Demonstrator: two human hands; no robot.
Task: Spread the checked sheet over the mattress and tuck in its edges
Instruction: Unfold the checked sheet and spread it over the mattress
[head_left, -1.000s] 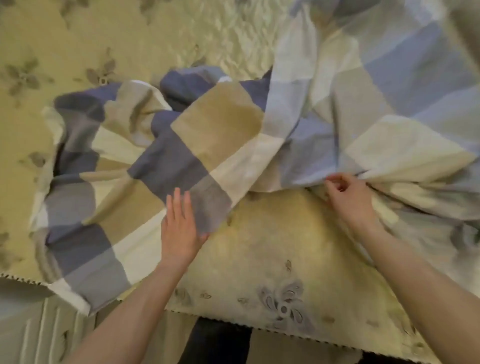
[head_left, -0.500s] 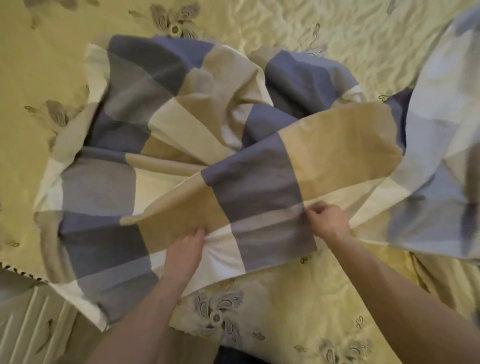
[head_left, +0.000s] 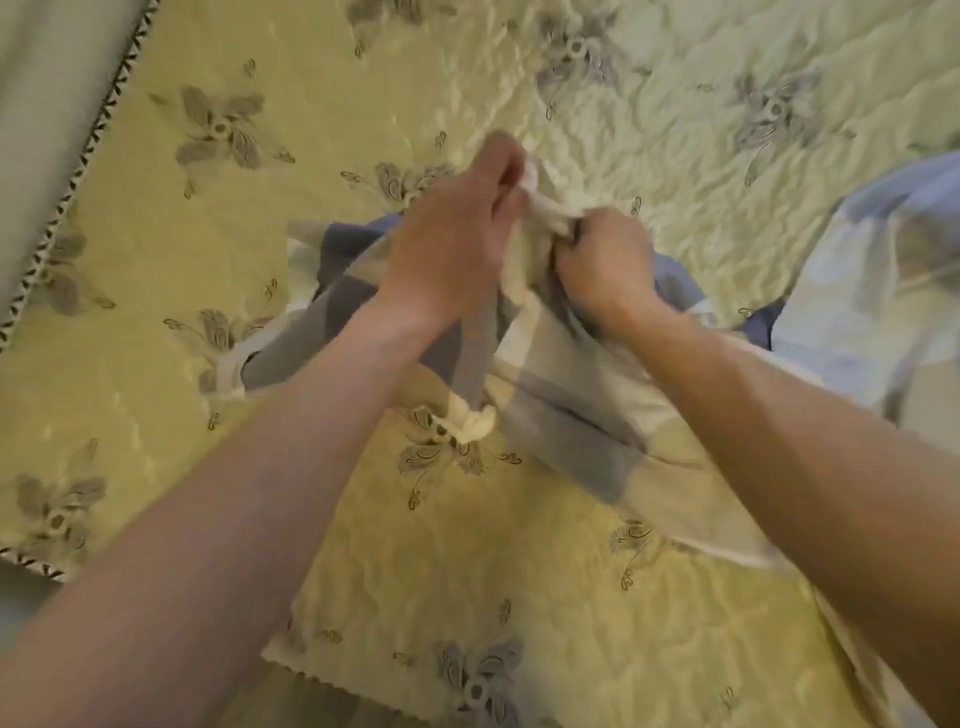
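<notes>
The checked sheet (head_left: 566, 410), in blue, grey, beige and white squares, is bunched up in the middle of the mattress (head_left: 171, 291), which has a yellow-green quilted cover with grey flower prints. My left hand (head_left: 457, 234) grips a bunched white edge of the sheet, lifted above the mattress. Close beside it, my right hand (head_left: 605, 262) grips the same gathered fabric in a fist. More of the sheet trails off to the right edge. Both forearms reach in from the bottom.
The mattress edge with black-and-white zigzag piping (head_left: 78, 166) runs along the left, with a pale surface (head_left: 47, 93) beyond it. A near edge of the cover (head_left: 332, 680) lies at the bottom centre.
Both hands have come together and lifted, gathering the sheet into a bunch; before, they were apart on the spread fabric. The view has shifted, and the sheet covers less of the mattress.
</notes>
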